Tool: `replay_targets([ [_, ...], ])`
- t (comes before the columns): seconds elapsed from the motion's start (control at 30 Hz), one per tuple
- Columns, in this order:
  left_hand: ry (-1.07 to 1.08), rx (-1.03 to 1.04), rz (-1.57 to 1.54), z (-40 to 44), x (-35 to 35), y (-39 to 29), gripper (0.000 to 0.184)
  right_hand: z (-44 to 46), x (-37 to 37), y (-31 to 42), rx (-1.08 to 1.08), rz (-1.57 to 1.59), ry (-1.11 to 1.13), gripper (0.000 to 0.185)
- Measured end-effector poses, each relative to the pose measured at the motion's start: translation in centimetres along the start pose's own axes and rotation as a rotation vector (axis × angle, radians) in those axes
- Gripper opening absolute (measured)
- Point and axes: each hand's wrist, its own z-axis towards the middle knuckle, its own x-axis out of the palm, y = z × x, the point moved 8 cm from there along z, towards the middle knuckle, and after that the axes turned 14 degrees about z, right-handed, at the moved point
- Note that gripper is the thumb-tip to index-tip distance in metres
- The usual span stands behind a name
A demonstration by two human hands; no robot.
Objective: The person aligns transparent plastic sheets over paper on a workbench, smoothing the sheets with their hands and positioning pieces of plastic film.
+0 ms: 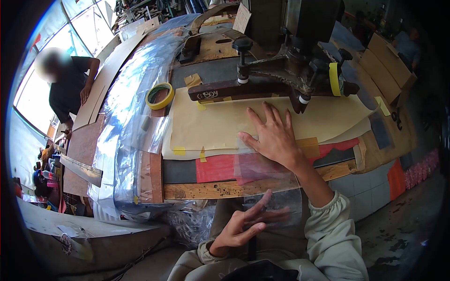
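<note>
My right hand (pixel 274 138) lies flat with fingers spread on a cream paper sheet (pixel 213 124) on the table, holding nothing. Its wrist is over a clear plastic sheet (pixel 255 171), which overlaps a red sheet (pixel 215 168) and hangs past the wooden table edge (pixel 206 190). Below that edge is my left hand (pixel 239 228), its fingers stretched apart and partly blurred beside the hanging plastic. Whether they touch it I cannot tell. Small yellow tape pieces (pixel 179 151) stick to the paper's near edge. A dark clamp bar (pixel 220 90) lies along its far side.
A yellow tape roll (pixel 160 96) lies left of the paper; another tape roll (pixel 335 79) hangs on the clamp frame (pixel 281 70). Shiny plastic film (pixel 126 117) covers the table's left part. A person (pixel 70 84) stands at far left near a metal ruler (pixel 82 170). Cardboard (pixel 386 65) is at right.
</note>
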Motion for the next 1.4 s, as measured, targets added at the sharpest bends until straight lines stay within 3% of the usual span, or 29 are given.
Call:
replay_targets([
  [1.4, -0.063, 0.057, -0.078, 0.2, -0.6, -1.4, 0.065, 0.4, -0.3, -0.8, 0.101, 0.047, 0.042, 0.082],
])
